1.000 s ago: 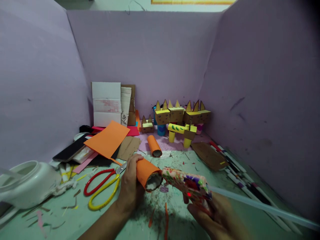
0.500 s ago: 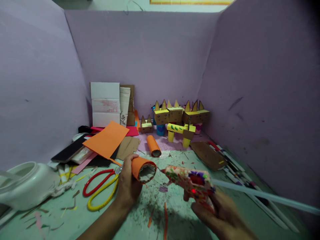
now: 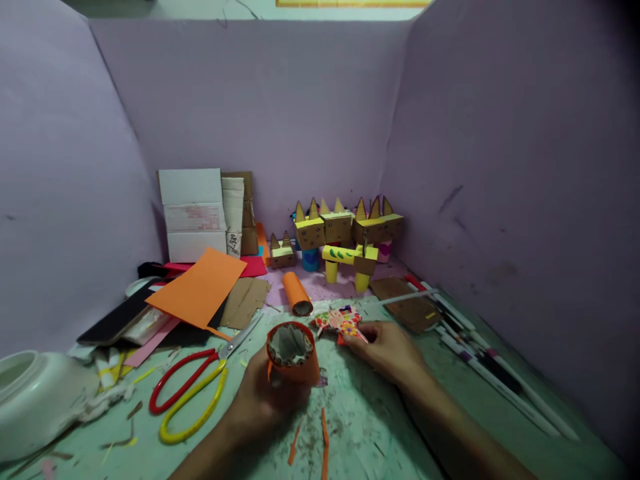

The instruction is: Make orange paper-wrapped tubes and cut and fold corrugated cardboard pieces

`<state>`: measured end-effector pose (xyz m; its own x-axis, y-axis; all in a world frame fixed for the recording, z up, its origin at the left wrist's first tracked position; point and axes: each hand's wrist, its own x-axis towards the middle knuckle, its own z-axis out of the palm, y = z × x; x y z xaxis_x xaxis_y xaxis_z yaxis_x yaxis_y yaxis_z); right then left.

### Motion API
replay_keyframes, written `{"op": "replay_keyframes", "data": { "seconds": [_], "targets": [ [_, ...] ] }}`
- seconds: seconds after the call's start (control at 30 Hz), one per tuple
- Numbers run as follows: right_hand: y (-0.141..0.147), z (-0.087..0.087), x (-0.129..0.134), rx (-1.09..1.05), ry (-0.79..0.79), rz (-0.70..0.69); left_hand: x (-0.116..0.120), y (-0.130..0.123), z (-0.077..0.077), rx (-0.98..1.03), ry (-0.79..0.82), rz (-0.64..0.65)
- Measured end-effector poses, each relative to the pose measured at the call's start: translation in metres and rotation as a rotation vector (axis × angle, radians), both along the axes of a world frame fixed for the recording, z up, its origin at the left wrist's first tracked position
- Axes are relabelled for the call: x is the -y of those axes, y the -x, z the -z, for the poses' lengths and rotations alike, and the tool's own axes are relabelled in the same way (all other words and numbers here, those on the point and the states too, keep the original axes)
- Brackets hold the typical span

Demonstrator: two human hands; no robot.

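Note:
My left hand (image 3: 267,393) is wrapped round an orange paper-covered cardboard tube (image 3: 300,370), its hollow ragged end tipped up toward me. Forward and to the right, my right hand (image 3: 387,350) grips the handle of a patterned hot glue gun (image 3: 343,321), which lies low over the tabletop with its nozzle pointing left. A long translucent glue stick (image 3: 400,298) juts from the gun's back end. Just behind the gun lies a second, slimmer orange tube (image 3: 297,293). Scissors (image 3: 193,390) with one red and one yellow handle rest left of my left hand.
Cardboard animal figures (image 3: 340,233) stand at the back. An orange sheet (image 3: 200,290) tops a pile of papers at left, with folded cardboard (image 3: 193,217) behind. A white pot (image 3: 45,400) sits front left. Markers (image 3: 500,380) line the right wall. Orange strips (image 3: 325,443) lie in front.
My right hand has moved the glue gun forward and left, down toward the tabletop. My left hand has tilted the orange tube's open end upward. The view has shifted slightly right.

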<state>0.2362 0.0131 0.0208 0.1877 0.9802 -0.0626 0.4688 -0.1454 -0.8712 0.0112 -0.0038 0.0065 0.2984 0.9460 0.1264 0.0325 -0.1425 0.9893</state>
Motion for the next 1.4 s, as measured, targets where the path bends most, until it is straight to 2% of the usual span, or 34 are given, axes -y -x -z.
{"op": "replay_keyframes", "data": {
  "seconds": [0.07,0.1,0.13,0.17,0.2,0.27,0.3,0.37,0.43,0.5,0.63,0.7,0.77,0.87,0.97,1.13,1.27,1.4],
  "targets": [
    [-0.003,-0.009,0.007,0.221,-0.077,0.101,0.002,0.002,0.003,0.03,0.084,0.096],
    [-0.003,-0.014,0.011,0.279,-0.142,0.116,0.003,0.003,0.002,0.053,0.137,0.158],
    [-0.002,-0.02,0.014,0.261,-0.204,0.071,0.003,0.005,0.0,0.076,0.188,0.224],
    [0.0,-0.025,0.017,0.156,-0.249,-0.048,0.004,0.006,-0.002,0.097,0.235,0.293],
    [0.003,-0.03,0.019,-0.02,-0.265,-0.226,0.004,0.007,-0.005,0.114,0.273,0.357],
    [0.012,-0.036,0.02,-0.349,-0.215,-0.595,0.003,0.01,-0.01,0.115,0.337,0.48],
    [0.016,-0.037,0.02,-0.454,-0.174,-0.723,0.003,0.01,-0.012,0.093,0.352,0.522],
    [0.026,-0.036,0.02,-0.556,-0.121,-0.852,0.002,0.01,-0.015,0.021,0.372,0.579],
    [0.033,-0.032,0.019,-0.598,-0.108,-0.908,0.002,0.009,-0.019,-0.049,0.344,0.584],
    [0.036,-0.027,0.02,-0.623,-0.111,-0.888,0.002,0.006,-0.024,-0.129,0.275,0.536],
    [0.038,-0.02,0.023,-0.544,-0.222,-0.606,0.004,-0.003,-0.029,-0.177,0.105,0.42],
    [0.039,-0.016,0.025,-0.449,-0.31,-0.507,0.006,-0.009,-0.025,-0.16,0.01,0.366],
    [0.04,-0.012,0.027,-0.366,-0.372,-0.467,0.008,-0.014,-0.018,-0.181,-0.067,0.249],
    [0.041,-0.007,0.031,-0.269,-0.409,-0.487,0.011,-0.02,-0.008,-0.218,-0.107,0.12],
    [0.039,-0.006,0.031,-0.223,-0.434,-0.547,0.013,-0.022,-0.006,-0.203,-0.094,0.154],
    [0.036,-0.007,0.026,-0.231,-0.591,-0.567,0.014,-0.022,-0.013,-0.134,0.006,0.19],
    [0.03,-0.004,0.022,-0.286,-0.465,-0.567,0.012,-0.021,-0.015,-0.11,0.102,0.257],
    [0.025,-0.002,0.019,-0.372,-0.336,-0.607,0.012,-0.02,-0.02,-0.074,0.146,0.236]
  ]
}}
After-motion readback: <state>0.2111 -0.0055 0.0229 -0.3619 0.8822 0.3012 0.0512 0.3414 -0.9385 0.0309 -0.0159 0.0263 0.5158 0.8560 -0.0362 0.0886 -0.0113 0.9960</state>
